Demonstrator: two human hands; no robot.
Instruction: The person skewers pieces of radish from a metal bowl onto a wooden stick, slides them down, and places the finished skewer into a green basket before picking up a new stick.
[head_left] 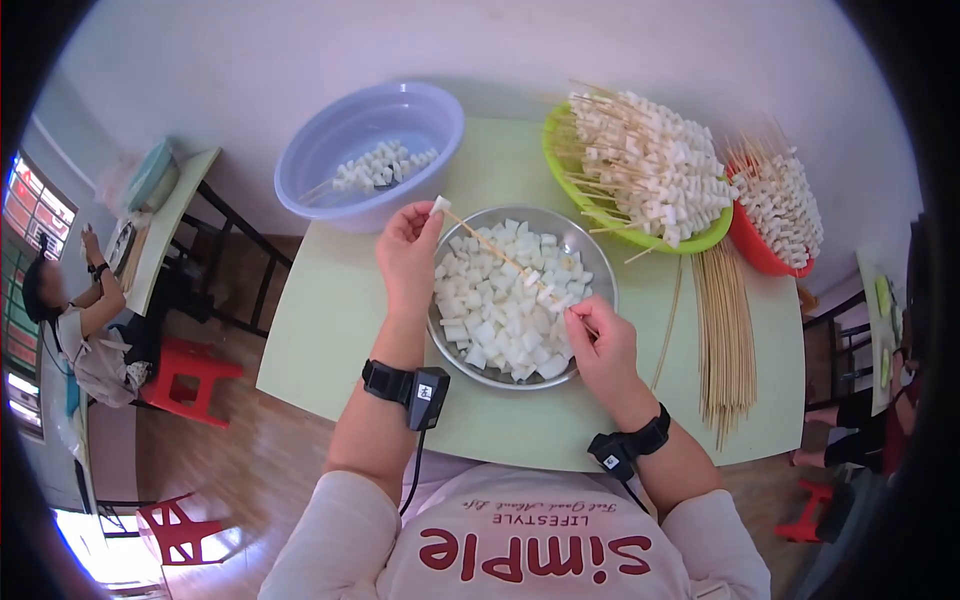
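Observation:
My left hand is closed, pinching a white cube at the upper left tip of a bamboo skewer. Several white cubes are threaded lower on that skewer. Its other end is gripped by my right hand, whose thumb and fingers are pressed together close to the threaded cubes. The skewer slants across a round metal bowl. A heap of loose white cubes fills much of the bowl; they look like cut food, but the kind cannot be made out.
A lavender basin with some filled skewers stands back left. Filled skewers pile up in a green basin and a red basin. Bare bamboo skewers lie on the table at right. Other people sit at side tables.

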